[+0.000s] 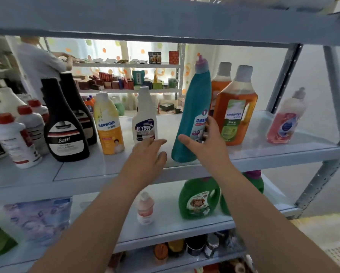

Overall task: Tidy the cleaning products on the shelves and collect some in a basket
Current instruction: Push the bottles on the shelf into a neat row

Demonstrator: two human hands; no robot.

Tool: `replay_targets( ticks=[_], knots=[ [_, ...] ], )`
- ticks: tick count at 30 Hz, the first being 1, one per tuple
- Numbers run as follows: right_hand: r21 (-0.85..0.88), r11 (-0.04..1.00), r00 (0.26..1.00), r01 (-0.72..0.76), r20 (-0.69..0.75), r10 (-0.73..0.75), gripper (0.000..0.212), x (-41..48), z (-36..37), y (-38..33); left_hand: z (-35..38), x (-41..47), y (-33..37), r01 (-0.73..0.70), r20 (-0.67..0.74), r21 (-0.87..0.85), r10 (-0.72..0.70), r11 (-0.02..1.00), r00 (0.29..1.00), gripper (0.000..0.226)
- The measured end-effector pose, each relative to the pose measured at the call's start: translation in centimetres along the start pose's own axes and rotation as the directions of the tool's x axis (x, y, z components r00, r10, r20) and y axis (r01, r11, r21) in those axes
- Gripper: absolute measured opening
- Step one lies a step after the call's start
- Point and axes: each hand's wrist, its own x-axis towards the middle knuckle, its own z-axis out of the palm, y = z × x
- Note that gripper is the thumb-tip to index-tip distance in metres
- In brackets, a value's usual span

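A tall teal toilet-cleaner bottle [192, 115] with a purple cap stands tilted near the front of the middle shelf [263, 152]. My right hand [206, 142] is against it with straight fingers: the thumb lies across its lower front and the fingers run up its right side. My left hand [149, 152] hovers relaxed and holding nothing just left of the bottle, in front of a white spray-type bottle [144, 119]. A yellow Seaways bottle [109, 125] stands further left. Two orange Seaways jugs [236, 109] stand behind my right hand.
Two black Sam bottles [65, 127] and white red-capped bottles [17, 140] fill the left. A pink bottle [285, 119] stands far right. Green jugs [199, 198] and a small pink bottle [144, 208] sit one shelf down. A pale perforated basket [330, 243] is low right. A person [39, 64] stands behind.
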Motion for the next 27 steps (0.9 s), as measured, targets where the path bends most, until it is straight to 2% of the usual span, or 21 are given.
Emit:
replay_targets(
  ticks=[2, 4, 7, 18, 22, 27],
  knots=[
    [-0.031, 1.000, 1.000, -0.001, 0.005, 0.001, 0.075, 1.7, 0.0, 1.1, 0.7, 1.0, -1.1, -0.018, 0.052, 0.203, 0.007, 0.979, 0.999, 0.042],
    [-0.063, 0.998, 1.000, 0.007, 0.020, -0.006, 0.080, 3.2, 0.3, 2.2, 1.4, 1.5, -1.9, -0.020, 0.082, 0.285, -0.003, 0.958, 0.997, 0.042],
    [-0.090, 0.996, 0.999, 0.020, 0.030, -0.017, 0.088, 5.0, 0.9, 3.6, 2.0, 1.8, -2.4, 0.002, 0.076, 0.270, -0.023, 0.963, 0.997, 0.041],
    [-0.214, 0.975, 0.998, 0.054, -0.020, -0.059, 0.091, 9.5, 4.4, 5.7, 2.6, 1.7, -3.0, 0.002, 0.007, 0.292, -0.004, 0.956, 1.000, 0.043],
    [-0.244, 0.969, 0.998, 0.020, -0.049, -0.033, 0.093, 10.4, 5.7, 5.9, 2.7, 1.8, -3.2, 0.017, 0.005, 0.285, -0.019, 0.958, 1.000, 0.046],
    [-0.254, 0.964, 0.997, -0.081, -0.030, 0.076, 0.089, 10.1, 6.8, 6.9, 2.8, 1.7, -3.2, 0.030, 0.009, 0.279, -0.034, 0.960, 0.999, 0.046]
  ],
)
